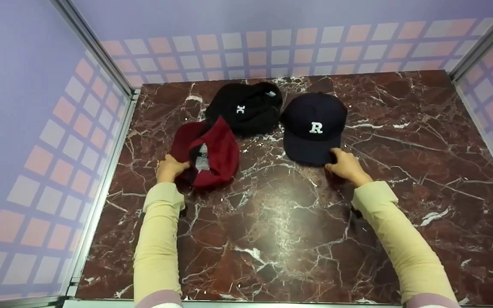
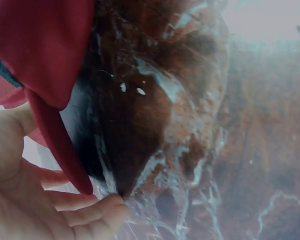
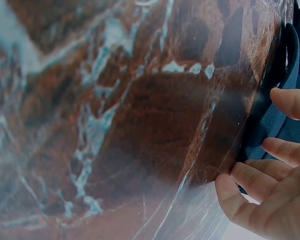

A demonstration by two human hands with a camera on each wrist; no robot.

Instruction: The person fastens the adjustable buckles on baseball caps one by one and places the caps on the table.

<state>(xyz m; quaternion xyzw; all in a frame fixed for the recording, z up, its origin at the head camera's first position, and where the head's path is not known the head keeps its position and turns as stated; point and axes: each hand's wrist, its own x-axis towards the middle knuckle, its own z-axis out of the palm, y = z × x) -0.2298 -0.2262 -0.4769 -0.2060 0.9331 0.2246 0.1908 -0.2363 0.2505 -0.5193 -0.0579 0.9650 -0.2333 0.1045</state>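
At the left, a dark red cap lies tipped on the marble-patterned table, its opening and pale inner label showing. My left hand pinches this cap by its brim, with fingers below the brim in the left wrist view. Right of the middle sits a navy cap with a white letter R, its brim toward me. The front right edge of that brim is pinched by my right hand, thumb and fingers on either side. Behind the red cap rests a black cap with a small white emblem.
The dark red marbled table reflects light near its front. A lilac wall with pink and white squares stands behind it, and similar panels close the left and right sides. The black cap touches or nearly touches both neighbouring caps.
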